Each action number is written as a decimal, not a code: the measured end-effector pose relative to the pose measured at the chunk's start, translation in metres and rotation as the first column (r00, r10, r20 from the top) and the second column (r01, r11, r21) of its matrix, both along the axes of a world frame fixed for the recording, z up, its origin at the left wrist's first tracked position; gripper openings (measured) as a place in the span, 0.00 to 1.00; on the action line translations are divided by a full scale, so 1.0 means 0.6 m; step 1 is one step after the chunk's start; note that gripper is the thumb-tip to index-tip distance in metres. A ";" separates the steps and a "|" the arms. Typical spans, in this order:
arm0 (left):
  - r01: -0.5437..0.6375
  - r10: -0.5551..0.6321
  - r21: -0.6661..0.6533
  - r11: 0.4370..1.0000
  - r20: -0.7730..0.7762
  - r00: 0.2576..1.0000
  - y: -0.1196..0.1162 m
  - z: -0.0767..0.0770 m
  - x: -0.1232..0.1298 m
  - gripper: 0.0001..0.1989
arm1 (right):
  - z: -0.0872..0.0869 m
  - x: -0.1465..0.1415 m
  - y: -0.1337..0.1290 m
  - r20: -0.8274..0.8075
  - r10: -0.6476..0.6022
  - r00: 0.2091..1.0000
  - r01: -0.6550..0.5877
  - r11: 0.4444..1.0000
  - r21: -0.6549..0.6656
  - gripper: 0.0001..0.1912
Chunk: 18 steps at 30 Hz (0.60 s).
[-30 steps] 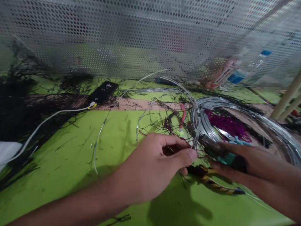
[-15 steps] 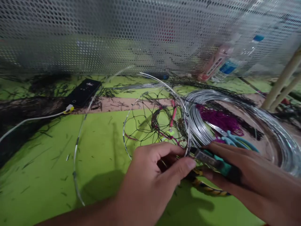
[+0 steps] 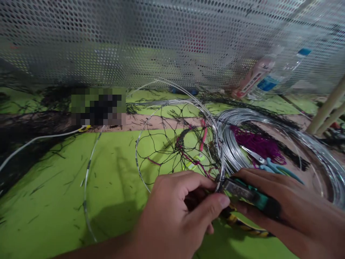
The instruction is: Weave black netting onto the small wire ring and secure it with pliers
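Note:
My left hand [image 3: 178,208] pinches a silvery wire hoop [image 3: 221,160] between thumb and fingers at its near right side. Black netting [image 3: 164,144] with magenta cord is strung across the ring. Closed around pliers [image 3: 239,192] with dark metal jaws and green-and-black handles is my right hand [image 3: 288,205]. The plier jaws meet the wire right beside my left fingertips; whether they bite on it is hard to see. A longer wire [image 3: 87,172] arcs away to the left, its lower end passing behind my left forearm.
A large coil of wire [image 3: 231,144] lies right, with purple cord [image 3: 258,144] and blue-handled scissors [image 3: 266,163] inside it. Two bottles [image 3: 269,81] lean by the perforated metal panel [image 3: 151,43]. Bamboo-like poles [image 3: 326,111] stand at right. Black net scraps litter the green surface [image 3: 113,194].
The hoop has shifted slightly, its upper wire now running closer to the left arc. Both hands and the pliers keep the same hold. The whole view has moved a little.

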<state>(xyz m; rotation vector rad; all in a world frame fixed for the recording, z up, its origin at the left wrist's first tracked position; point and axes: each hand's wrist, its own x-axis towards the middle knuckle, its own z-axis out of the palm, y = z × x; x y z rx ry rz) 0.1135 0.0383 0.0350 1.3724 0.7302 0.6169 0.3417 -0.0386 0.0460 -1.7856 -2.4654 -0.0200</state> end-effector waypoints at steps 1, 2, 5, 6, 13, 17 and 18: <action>-0.007 0.007 0.029 1.000 -0.007 1.000 0.000 0.000 0.000 0.08 | -0.001 0.001 -0.001 0.007 -0.007 1.000 0.007 1.000 0.004 0.19; -0.014 0.015 0.060 0.998 -0.015 1.000 0.001 -0.001 0.000 0.08 | -0.003 0.002 -0.002 0.016 -0.010 1.000 0.010 1.000 0.007 0.19; -0.021 0.028 0.137 0.990 -0.049 0.998 0.001 -0.003 0.000 0.10 | -0.007 0.005 -0.004 0.051 -0.012 0.999 0.012 1.000 0.012 0.19; -0.026 0.036 0.158 0.987 -0.059 0.998 0.000 -0.004 0.000 0.10 | -0.007 0.006 -0.005 0.062 -0.012 0.998 0.011 1.000 0.016 0.19; -0.060 0.093 0.276 0.959 -0.110 0.990 -0.003 -0.012 -0.002 0.13 | -0.004 -0.003 -0.001 0.082 -0.006 0.997 -0.001 0.996 0.086 0.19; -0.080 0.122 0.334 0.939 -0.106 0.987 -0.006 -0.018 -0.002 0.16 | -0.009 -0.008 0.000 0.042 -0.032 0.999 0.028 0.995 0.097 0.19; -0.080 0.124 0.344 0.936 -0.107 0.986 -0.006 -0.020 -0.001 0.16 | -0.010 -0.009 0.001 0.047 -0.044 0.998 0.040 0.996 0.080 0.18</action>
